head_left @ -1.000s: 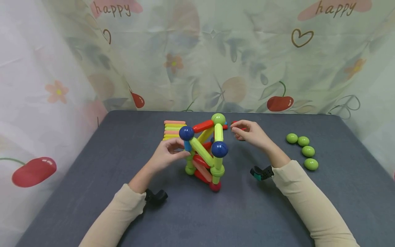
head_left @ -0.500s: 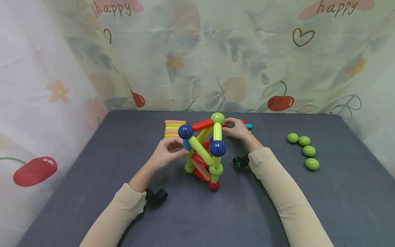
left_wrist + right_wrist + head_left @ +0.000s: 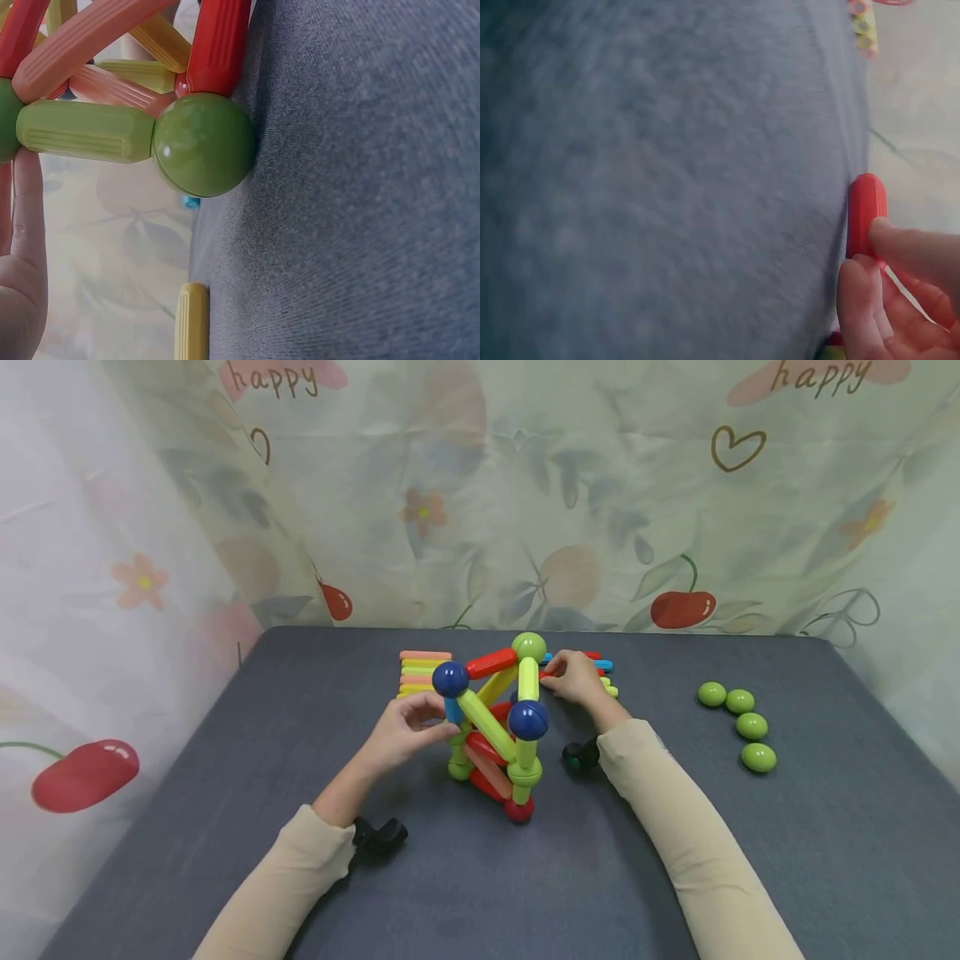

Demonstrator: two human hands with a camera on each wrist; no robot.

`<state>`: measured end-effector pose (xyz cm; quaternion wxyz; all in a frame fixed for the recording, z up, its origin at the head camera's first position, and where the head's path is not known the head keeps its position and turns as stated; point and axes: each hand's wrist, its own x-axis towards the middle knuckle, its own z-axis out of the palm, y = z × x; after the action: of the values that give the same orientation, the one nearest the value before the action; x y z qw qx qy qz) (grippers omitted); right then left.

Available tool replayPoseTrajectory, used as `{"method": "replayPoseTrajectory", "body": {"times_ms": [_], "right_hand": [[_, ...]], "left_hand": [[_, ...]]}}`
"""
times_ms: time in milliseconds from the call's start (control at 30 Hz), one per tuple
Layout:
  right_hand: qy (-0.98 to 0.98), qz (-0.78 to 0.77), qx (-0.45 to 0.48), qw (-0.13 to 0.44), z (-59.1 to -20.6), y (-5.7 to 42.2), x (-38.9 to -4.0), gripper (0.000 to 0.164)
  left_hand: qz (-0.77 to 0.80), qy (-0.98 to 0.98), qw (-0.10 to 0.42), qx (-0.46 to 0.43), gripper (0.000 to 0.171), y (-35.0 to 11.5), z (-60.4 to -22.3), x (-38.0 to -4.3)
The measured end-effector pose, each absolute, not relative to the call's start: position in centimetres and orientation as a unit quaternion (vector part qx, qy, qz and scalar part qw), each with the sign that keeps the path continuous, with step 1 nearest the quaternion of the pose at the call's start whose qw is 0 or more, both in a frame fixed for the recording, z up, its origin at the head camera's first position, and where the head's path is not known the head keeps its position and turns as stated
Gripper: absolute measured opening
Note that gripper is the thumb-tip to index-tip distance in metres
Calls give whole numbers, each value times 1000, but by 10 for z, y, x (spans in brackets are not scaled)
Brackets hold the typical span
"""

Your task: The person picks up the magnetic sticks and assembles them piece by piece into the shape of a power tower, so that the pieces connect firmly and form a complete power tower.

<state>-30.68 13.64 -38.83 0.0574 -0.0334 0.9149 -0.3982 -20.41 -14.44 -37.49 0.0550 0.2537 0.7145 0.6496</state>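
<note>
A tall frame of magnetic sticks and balls [image 3: 489,717] stands mid-table, with dark blue balls and a green ball at its top. My left hand [image 3: 408,731] holds its left side, thumb and fingers at the upright blue stick [image 3: 452,710]. In the left wrist view a finger [image 3: 28,225] lies along the frame near a lower green ball [image 3: 204,146]. Behind the frame's right side, my right hand [image 3: 577,681] pinches a red magnetic stick [image 3: 865,206] between thumb and fingers, close over the table. The frame partly hides that stick in the head view.
Pink, yellow and green sticks [image 3: 425,665] lie in a row behind the frame's left side. Red, blue and yellow-green sticks [image 3: 603,667] lie beyond my right hand. Several green balls [image 3: 751,727] rest at the right. A printed curtain [image 3: 517,510] hangs behind the table.
My right hand has moved left to the sticks behind the frame and now grips a red one. More of the right-hand sticks show beside it. The left hand keeps its place.
</note>
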Motion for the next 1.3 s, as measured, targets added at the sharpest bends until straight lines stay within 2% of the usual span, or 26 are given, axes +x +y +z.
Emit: {"method": "replayPoseTrajectory", "body": {"times_ms": [200,367,500,733,867,1033,1300], "right_hand": [[879,-469,-57,61,-368,152,-288,32],[860,-504,-82,30,-338,167,-261,41],[831,-545,-111,-17,-308,174,-231,40],[750,-603,-240,-125,-270,164,-177,23],[749,-553,-325,-167,-268,154,-158,27],[767,-453,-394,-226,-277,152,-153,33],[782,-398,-409,-252,-283,154,-154,36]], "left_hand": [[650,716,50,251,28,-144,-376,-204],[662,699,41,266,28,-141,-378,-203],[671,685,39,280,28,-135,-379,-200],[664,689,40,288,32,-114,-378,-191],[653,701,42,284,28,-103,-377,-185],[648,709,42,276,26,-96,-375,-180],[639,719,38,271,24,-96,-374,-180]]}}
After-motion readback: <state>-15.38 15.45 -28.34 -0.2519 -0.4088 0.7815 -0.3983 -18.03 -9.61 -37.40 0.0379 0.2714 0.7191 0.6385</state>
